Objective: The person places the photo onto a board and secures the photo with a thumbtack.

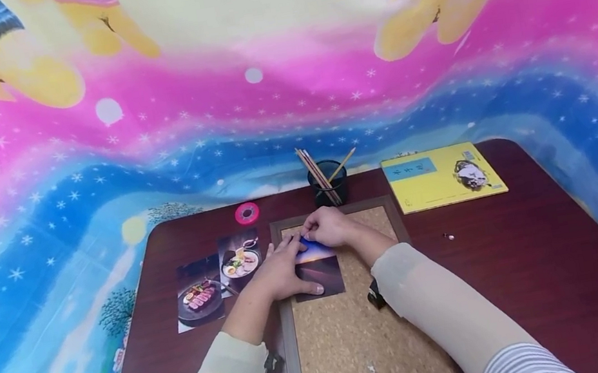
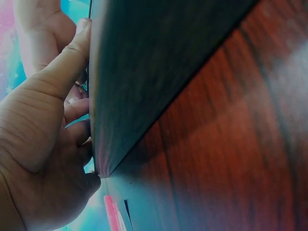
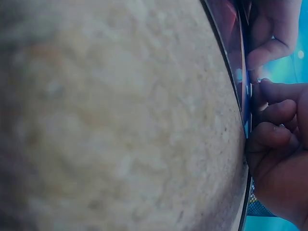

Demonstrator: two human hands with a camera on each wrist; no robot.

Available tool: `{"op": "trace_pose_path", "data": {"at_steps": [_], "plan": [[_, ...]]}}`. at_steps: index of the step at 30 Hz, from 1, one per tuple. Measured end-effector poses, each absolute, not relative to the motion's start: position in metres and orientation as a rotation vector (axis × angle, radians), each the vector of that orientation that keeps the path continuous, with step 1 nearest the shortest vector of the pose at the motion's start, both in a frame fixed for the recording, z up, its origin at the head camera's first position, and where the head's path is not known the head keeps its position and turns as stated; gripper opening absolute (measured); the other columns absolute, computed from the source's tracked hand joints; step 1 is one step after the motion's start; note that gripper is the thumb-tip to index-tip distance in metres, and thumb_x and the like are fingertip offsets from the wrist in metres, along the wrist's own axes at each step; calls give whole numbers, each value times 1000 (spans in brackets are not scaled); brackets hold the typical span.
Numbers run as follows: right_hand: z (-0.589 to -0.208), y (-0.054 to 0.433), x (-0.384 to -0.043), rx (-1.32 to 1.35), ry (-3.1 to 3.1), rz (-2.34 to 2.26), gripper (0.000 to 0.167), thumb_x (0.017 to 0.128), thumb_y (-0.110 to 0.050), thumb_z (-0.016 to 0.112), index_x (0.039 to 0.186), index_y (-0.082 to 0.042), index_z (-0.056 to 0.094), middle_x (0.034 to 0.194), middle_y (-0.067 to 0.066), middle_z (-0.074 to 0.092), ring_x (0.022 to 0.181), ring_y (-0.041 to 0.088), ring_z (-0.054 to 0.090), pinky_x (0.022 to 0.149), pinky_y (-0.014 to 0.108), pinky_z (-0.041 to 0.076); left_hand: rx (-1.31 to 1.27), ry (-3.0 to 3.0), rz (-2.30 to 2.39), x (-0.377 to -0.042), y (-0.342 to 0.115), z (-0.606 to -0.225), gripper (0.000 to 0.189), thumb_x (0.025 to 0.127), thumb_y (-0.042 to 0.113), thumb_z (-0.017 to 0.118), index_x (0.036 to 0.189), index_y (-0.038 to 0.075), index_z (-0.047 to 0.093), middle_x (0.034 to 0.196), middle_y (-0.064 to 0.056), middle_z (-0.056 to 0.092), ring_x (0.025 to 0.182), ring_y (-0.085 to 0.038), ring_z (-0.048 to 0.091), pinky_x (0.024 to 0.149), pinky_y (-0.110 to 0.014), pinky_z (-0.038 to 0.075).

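A photo [image 1: 321, 272] with a blue-purple top, an orange band and a dark lower half lies on the upper part of the framed cork board [image 1: 353, 341]. My left hand [image 1: 284, 270] rests over the photo's left side, fingers extended toward its top and thumb on its lower part. At the top edge, my right hand [image 1: 330, 226] has its thumb and forefinger pinched together, close to the left fingertips. A tiny pale pin shows at the right fingertips in the right wrist view, mostly hidden. In the left wrist view the left thumb [image 2: 72, 57] lies along the board's edge.
Two food photos, one of sliced meat [image 1: 199, 297] and one of a noodle bowl [image 1: 239, 264], lie left of the board. A pink tape roll [image 1: 247, 213], a pencil holder [image 1: 338, 188] and a yellow pad [image 1: 441, 180] stand or lie behind. Small white bits [image 1: 449, 236] lie right.
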State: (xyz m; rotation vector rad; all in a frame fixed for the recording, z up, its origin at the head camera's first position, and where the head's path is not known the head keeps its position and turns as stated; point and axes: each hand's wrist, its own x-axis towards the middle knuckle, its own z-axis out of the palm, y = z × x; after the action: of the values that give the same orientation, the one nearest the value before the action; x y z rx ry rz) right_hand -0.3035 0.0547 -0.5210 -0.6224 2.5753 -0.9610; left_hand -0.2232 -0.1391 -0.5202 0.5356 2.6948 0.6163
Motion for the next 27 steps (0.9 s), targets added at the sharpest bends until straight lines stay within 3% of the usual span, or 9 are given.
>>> {"op": "trace_pose_path", "data": {"at_steps": [8,18,22,27], "plan": [[-517,50,-306,-631,2585,-900,17,98,-15,65,104,-13,81,98,-5,76,93,13,69,91,35,56,511,2702,605,-223,-139,-521,114,68,65,89,159,17,40,171,-9,23,159,-30,14,125,-59,14],[-511,42,-305,-580,2638,-726,13,98,-19,66,95,-19,79,92,-8,73,90,12,66,87,33,55,470,2692,608,-222,-138,-522,131,68,65,89,168,21,18,173,-11,18,158,-37,13,124,-60,18],[-513,42,-307,-589,2645,-733,13,98,-20,67,95,-19,80,92,-8,73,91,12,67,88,34,55,485,2700,600,-222,-138,-522,128,68,65,89,167,20,22,172,-10,19,159,-32,14,126,-57,15],[-515,45,-308,-600,2637,-789,12,98,-19,69,97,-18,81,93,-7,75,92,13,68,91,35,55,505,2699,611,-223,-138,-521,115,68,64,90,160,17,38,172,-8,23,159,-29,14,126,-57,11]]}}
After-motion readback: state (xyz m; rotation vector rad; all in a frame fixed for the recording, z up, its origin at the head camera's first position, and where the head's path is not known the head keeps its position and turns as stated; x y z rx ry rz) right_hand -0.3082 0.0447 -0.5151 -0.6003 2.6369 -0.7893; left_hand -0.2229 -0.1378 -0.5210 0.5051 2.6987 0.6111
